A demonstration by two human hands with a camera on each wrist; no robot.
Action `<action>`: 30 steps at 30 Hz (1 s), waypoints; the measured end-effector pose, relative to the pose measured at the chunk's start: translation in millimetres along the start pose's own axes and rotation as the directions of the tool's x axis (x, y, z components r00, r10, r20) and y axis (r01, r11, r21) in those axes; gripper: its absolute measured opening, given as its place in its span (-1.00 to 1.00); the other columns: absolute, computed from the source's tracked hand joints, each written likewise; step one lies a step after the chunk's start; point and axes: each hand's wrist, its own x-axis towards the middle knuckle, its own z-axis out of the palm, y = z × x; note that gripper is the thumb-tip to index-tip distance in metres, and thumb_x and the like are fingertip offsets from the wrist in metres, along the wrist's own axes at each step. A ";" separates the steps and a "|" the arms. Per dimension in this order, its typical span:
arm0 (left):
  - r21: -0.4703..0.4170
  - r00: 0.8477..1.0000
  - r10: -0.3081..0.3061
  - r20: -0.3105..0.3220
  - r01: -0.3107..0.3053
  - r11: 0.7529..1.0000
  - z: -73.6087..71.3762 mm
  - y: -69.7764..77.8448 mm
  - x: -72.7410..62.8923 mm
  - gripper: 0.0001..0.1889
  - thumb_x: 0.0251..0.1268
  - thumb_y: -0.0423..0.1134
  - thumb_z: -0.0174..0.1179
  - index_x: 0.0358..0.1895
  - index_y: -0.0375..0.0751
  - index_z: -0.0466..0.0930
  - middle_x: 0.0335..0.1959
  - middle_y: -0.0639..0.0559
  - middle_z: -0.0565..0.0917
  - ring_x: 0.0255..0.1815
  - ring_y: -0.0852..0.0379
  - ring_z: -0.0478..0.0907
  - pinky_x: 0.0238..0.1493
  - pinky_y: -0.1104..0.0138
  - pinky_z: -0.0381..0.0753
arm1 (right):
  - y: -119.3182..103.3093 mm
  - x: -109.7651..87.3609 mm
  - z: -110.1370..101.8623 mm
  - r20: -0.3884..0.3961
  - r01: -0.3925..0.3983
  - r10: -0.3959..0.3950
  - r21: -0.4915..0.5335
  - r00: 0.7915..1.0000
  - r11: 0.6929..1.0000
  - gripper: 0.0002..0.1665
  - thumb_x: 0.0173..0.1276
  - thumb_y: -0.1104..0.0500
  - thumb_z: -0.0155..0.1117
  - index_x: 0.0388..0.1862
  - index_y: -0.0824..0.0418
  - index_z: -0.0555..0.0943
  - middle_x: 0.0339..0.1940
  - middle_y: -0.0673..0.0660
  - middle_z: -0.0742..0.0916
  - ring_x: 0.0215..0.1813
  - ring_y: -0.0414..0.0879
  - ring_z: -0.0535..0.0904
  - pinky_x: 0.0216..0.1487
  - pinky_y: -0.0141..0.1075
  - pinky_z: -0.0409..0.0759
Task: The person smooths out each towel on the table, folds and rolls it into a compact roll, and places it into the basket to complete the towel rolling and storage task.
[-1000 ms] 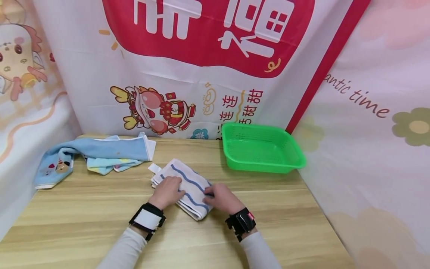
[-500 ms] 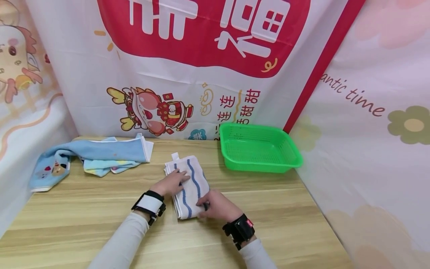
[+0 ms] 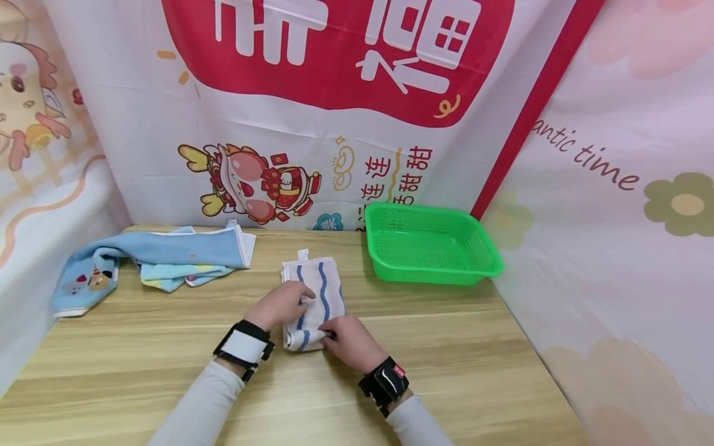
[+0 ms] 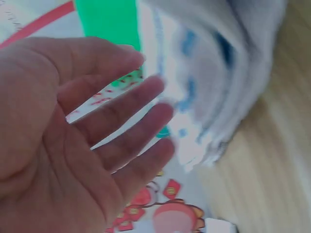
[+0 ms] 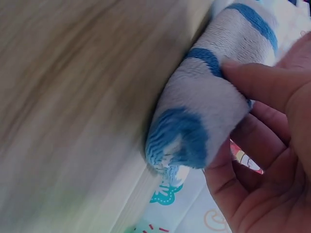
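Observation:
A white towel with wavy blue stripes (image 3: 330,282) lies folded on the table, a small white tag at its far edge. My left hand (image 3: 279,305) rests on its left side; in the left wrist view, the fingers of that left hand (image 4: 68,131) are extended, their tips against the towel (image 4: 199,82). With thumb and fingers, my right hand (image 3: 355,344) grips the near end. Seen from the right wrist, this end of the towel (image 5: 199,92) is turned up into a rounded roll, the right thumb (image 5: 257,85) on it and the fingers on the opposite side.
A green plastic basket (image 3: 435,275) stands at the back right of the wooden table (image 3: 440,384). At the back left lies a crumpled light-blue towel (image 3: 167,248) with cartoon prints. Printed cloth hangings (image 3: 334,130) enclose the table's back and sides.
The striped towel has been turned from a slant to nearly straight. Its near end has then been folded up under my right hand. The left hand has stayed on its left side.

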 end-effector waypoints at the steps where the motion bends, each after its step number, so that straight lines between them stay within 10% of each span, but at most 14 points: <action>1: -0.016 1.000 -0.002 0.004 0.002 1.000 -1.9 4.9 -3.5 -0.73 0.44 -0.37 0.17 0.10 -0.37 0.69 0.04 -0.20 0.72 0.11 -0.12 0.63 0.21 -0.01 0.59 | -1.5 1.1 0.3 0.000 -0.003 0.003 0.009 1.000 1.000 -0.91 0.38 0.23 0.38 -0.22 0.10 0.80 -0.45 -0.15 0.69 -0.45 -0.37 0.51 -0.38 -0.51 0.52; 12: -0.079 0.997 0.075 0.023 -0.073 0.994 3.2 30.4 -37.2 -0.90 0.30 -0.42 0.27 -0.22 -0.34 0.75 -0.40 0.01 0.68 -0.44 0.21 0.48 -0.33 0.32 0.55 | -8.9 12.6 0.4 0.012 0.001 -0.001 0.019 1.000 1.000 -0.87 0.46 0.24 0.29 -0.29 0.13 0.74 -0.53 -0.13 0.60 -0.50 -0.35 0.45 -0.44 -0.49 0.46; 23: -0.038 0.999 -0.028 -0.045 0.027 0.999 26.7 26.1 -39.7 -0.86 0.31 -0.56 0.19 -0.18 -0.43 0.74 -0.22 -0.19 0.75 -0.13 -0.03 0.68 -0.02 0.06 0.69 | -7.4 16.4 6.0 0.046 -0.021 0.019 0.033 0.999 0.999 -0.80 0.53 0.19 0.21 -0.09 0.17 0.77 -0.45 -0.14 0.65 -0.46 -0.36 0.48 -0.43 -0.48 0.49; 30: -0.035 0.998 -0.030 -0.050 0.028 0.999 30.0 10.0 -28.1 -0.85 0.31 -0.53 0.18 -0.22 -0.38 0.75 -0.27 -0.14 0.75 -0.19 -0.03 0.68 -0.05 0.08 0.68 | -14.5 7.8 -4.3 -0.101 0.009 -0.027 -0.169 0.995 0.986 -0.76 0.31 0.18 0.46 -0.05 0.15 0.78 -0.18 -0.02 0.73 -0.13 -0.19 0.60 -0.13 -0.38 0.62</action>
